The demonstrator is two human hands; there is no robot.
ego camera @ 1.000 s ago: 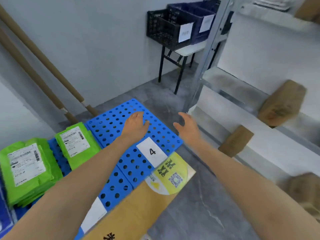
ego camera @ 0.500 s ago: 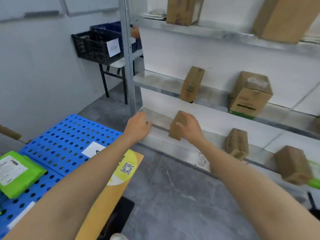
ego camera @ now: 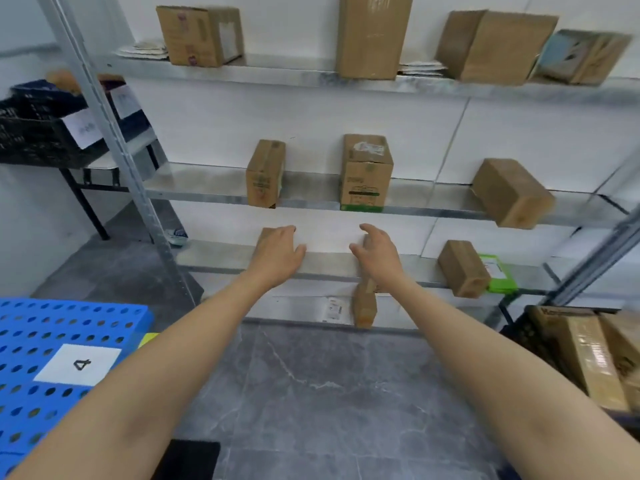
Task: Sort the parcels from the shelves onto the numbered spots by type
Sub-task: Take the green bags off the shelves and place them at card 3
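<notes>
Metal shelves [ego camera: 325, 270] hold several brown cardboard parcels. My left hand [ego camera: 277, 251] reaches to the lowest shelf with straight fingers and covers most of a small brown box [ego camera: 265, 234]; whether it touches the box is unclear. My right hand [ego camera: 377, 252] is spread with relaxed fingers in front of a narrow brown box [ego camera: 364, 306], which shows below the wrist. Neither hand grips anything. The blue perforated pallet [ego camera: 41, 323] with the white label "4" [ego camera: 78, 363] lies on the floor at lower left.
The middle shelf carries three boxes [ego camera: 265, 174] [ego camera: 367, 171] [ego camera: 509, 192]. A further box [ego camera: 462, 268] and a green parcel [ego camera: 498, 275] sit on the lowest shelf to the right. Black crates [ego camera: 34, 136] stand on a table at left; a crate of boxes [ego camera: 588, 355] is at right.
The view has swung right, from the blue pallet and green parcels to the shelves. Both hands have moved off the pallet and up to the lowest shelf, holding nothing throughout.
</notes>
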